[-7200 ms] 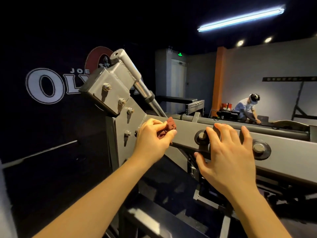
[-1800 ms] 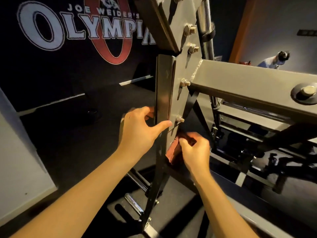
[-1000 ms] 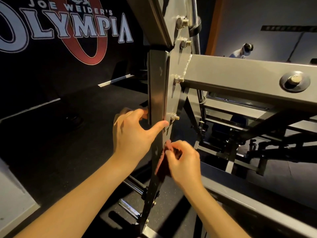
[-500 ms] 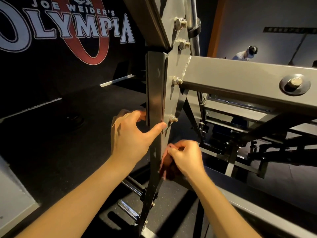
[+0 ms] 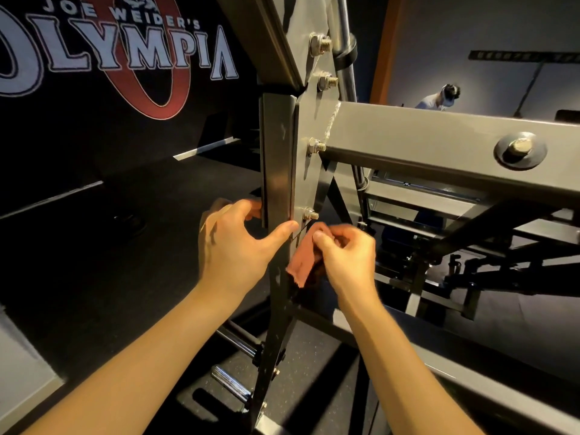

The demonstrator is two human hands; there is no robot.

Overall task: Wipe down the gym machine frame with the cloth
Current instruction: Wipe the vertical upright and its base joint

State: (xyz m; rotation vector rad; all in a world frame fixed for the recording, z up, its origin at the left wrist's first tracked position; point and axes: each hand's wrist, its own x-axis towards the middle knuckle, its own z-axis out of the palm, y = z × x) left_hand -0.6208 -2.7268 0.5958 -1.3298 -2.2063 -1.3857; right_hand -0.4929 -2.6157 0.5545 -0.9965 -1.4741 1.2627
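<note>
A grey steel gym machine frame [image 5: 408, 136] fills the centre, with a dark upright post [image 5: 277, 158] and a bolted grey plate beside it. My left hand [image 5: 233, 246] grips the upright post, fingers behind it and thumb across its front edge. My right hand [image 5: 346, 255] pinches a small reddish-brown cloth [image 5: 303, 259] and holds it against the post just below the lowest bolt [image 5: 309, 214]. Part of the cloth hangs loose below my fingers.
A thick horizontal beam with a large bolt [image 5: 519, 150] runs right from the plate. Chrome pegs [image 5: 232, 384] stick out near the post's foot on the dark floor. A black wall with a logo [image 5: 125, 54] is at left. Another person [image 5: 439, 97] works far behind.
My right hand with the cloth has moved up the post, from below the plate to just under the lowest bolt. My left hand keeps its grip on the post.
</note>
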